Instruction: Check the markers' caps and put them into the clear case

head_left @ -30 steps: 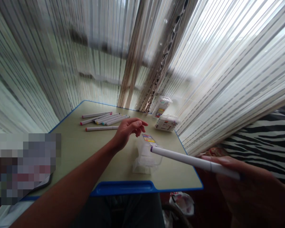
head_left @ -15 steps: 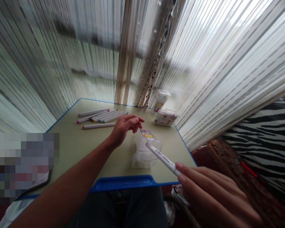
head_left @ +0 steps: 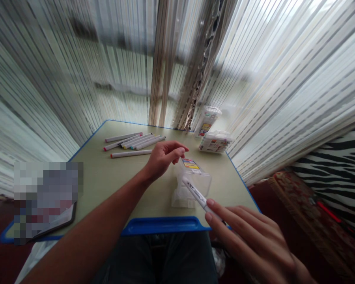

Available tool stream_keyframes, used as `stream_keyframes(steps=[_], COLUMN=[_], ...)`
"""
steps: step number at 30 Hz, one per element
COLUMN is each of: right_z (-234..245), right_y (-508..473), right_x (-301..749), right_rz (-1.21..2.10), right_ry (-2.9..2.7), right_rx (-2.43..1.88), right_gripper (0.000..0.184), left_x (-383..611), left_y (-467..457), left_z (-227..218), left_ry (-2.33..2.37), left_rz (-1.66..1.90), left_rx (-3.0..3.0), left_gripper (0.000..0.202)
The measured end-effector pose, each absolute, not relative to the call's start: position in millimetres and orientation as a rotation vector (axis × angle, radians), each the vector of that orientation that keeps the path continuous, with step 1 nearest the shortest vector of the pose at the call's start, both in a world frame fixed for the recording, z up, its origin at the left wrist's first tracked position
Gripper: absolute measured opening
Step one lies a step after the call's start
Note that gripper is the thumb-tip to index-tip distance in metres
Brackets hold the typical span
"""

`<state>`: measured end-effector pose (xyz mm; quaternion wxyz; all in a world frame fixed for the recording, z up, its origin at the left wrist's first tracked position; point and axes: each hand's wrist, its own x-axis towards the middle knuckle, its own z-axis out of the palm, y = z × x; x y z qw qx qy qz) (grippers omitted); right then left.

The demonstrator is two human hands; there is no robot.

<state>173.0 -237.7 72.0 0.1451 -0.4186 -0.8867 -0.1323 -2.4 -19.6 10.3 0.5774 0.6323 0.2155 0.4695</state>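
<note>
The left arm point(head_left: 106, 211) reaches over the front edge of the table point(head_left: 106, 177), its hand point(head_left: 163, 158) bent with fingers loosely curled beside one clear box point(head_left: 201, 183) right of the front edge's middle; whether it touches, I cannot tell. The right hand point(head_left: 251, 233), back upward at the front right corner, pinches one marker point(head_left: 196, 192) slanting toward that box. Seven other markers point(head_left: 145, 142) lie near the far left corner, two filled boxes point(head_left: 215, 142) by the far right.

White marker point(head_left: 196, 192), blue-edged pale table point(head_left: 118, 197), zebra-striped black-and-white fabric point(head_left: 337, 173)
</note>
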Motion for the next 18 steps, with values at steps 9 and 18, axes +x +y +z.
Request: stream_keyframes(steps=[9, 18], right_z=[49, 31], right_y=[-223, -216], right_x=[176, 175], right_rz=[-0.527, -0.420], right_ry=[-2.462, -2.385], right_rx=[-1.013, -1.078], right_gripper=[0.035, 0.042], left_x=[-2, -1], left_y=[-21, -21], left_z=[10, 10], left_ry=[0.509, 0.513], left_rz=[1.088, 1.075], left_rx=[1.504, 1.497], left_gripper=[0.022, 0.023])
